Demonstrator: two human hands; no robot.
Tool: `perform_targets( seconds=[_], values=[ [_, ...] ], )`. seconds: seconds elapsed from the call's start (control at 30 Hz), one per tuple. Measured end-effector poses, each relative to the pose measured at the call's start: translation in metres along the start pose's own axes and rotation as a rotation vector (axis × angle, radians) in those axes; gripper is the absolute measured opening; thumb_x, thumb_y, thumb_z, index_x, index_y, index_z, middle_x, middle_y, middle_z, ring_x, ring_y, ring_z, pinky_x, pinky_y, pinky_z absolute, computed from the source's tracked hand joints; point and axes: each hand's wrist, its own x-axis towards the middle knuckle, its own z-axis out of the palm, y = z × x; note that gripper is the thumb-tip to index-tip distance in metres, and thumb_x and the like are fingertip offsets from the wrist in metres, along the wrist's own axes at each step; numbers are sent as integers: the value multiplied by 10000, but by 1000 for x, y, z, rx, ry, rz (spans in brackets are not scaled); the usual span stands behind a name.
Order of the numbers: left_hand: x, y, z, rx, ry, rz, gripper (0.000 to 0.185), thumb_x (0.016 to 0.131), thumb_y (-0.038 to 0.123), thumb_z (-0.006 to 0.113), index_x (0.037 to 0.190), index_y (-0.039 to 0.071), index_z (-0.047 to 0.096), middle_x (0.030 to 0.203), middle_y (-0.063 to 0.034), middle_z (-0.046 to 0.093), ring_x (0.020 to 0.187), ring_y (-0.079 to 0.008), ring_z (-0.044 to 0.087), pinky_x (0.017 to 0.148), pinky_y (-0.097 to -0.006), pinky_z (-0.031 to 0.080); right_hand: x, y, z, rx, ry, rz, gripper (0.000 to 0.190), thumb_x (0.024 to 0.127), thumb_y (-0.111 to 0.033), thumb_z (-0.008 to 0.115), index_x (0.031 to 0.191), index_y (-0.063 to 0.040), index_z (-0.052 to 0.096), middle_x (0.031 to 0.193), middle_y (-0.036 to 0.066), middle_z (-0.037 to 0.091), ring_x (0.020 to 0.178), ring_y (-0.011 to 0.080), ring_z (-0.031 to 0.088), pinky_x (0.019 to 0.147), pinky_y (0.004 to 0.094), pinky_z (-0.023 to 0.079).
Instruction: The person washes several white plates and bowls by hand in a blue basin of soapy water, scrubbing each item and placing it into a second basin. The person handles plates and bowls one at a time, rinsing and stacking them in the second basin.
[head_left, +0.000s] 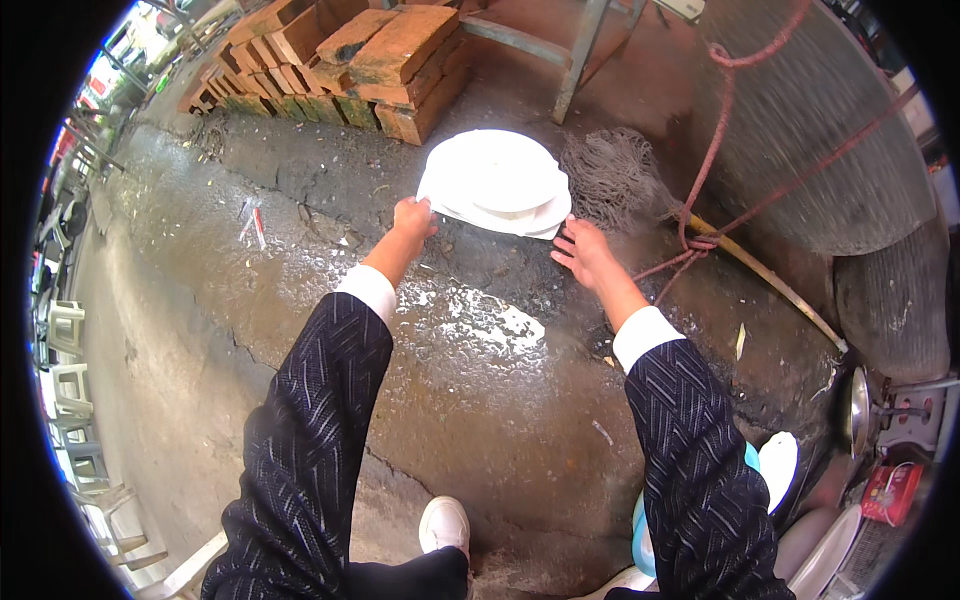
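A stack of white plates or shallow dishes (495, 176) is held out before me, over wet dark ground. My left hand (415, 219) grips its left edge, thumb on the rim and fingers below. At the right edge, my right hand (583, 251) has its thumb against the rim; its other fingers are spread beneath. Glare washes out the top of the stack, so the number of pieces cannot be told. A grey string mop head (611, 176) lies just right of the stack, joined to a yellowish pole (772, 281).
Orange bricks (405, 56) are piled beyond the stack, beside a metal frame leg (581, 60). Red rope (709, 150) hangs at the right before a large grey rounded surface (810, 135). Plastic stools (71, 390) line the far left. Basins (825, 555) stand at the lower right.
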Motion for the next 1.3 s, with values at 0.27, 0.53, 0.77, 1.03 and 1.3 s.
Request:
perform_targets(
  seconds=[0.27, 0.53, 0.77, 1.03, 1.3],
  values=[
    [8, -8, 5, -174, 63, -2, 392, 1049, 55, 515, 1419, -57, 452, 1138, -198, 667, 843, -273, 733, 676, -352, 656, 30, 17, 17, 42, 34, 58, 351, 1084, -209, 521, 1351, 14, 475, 1283, 138, 590, 1094, 264, 625, 945, 419, 576],
    [22, -7, 4, -157, 80, 10, 341, 1007, 27, 582, 1334, -13, 493, 1091, -167, 683, 785, -260, 736, 608, -354, 653, 34, 21, 23, 14, 88, 93, 294, 1036, -207, 577, 1214, 27, 596, 1081, 117, 681, 896, 211, 674, 752, 327, 587],
    [37, -4, 1, -127, 109, -9, 320, 984, 4, 593, 1287, 30, 494, 1103, -152, 686, 869, -273, 739, 690, -417, 663, 17, 38, 42, 43, 23, 206, 383, 922, -235, 610, 1211, 14, 571, 1069, 154, 665, 944, 281, 678, 775, 362, 572],
    [32, -10, -13, -165, 19, -34, 288, 957, -33, 589, 1218, 47, 496, 1085, -114, 656, 927, -263, 711, 756, -441, 650, -1, 47, 48, 25, 29, 232, 374, 921, -237, 576, 1208, 4, 571, 1041, 134, 665, 916, 248, 677, 771, 352, 568],
    [-6, -72, -29, -377, -51, -41, 332, 899, -81, 587, 1194, 13, 467, 1135, -151, 609, 1005, -299, 681, 822, -462, 619, -23, 80, 15, 253, -5, 96, 353, 876, -74, 563, 1209, 43, 561, 1169, 176, 640, 1036, 279, 656, 934, 414, 543]
  ],
)
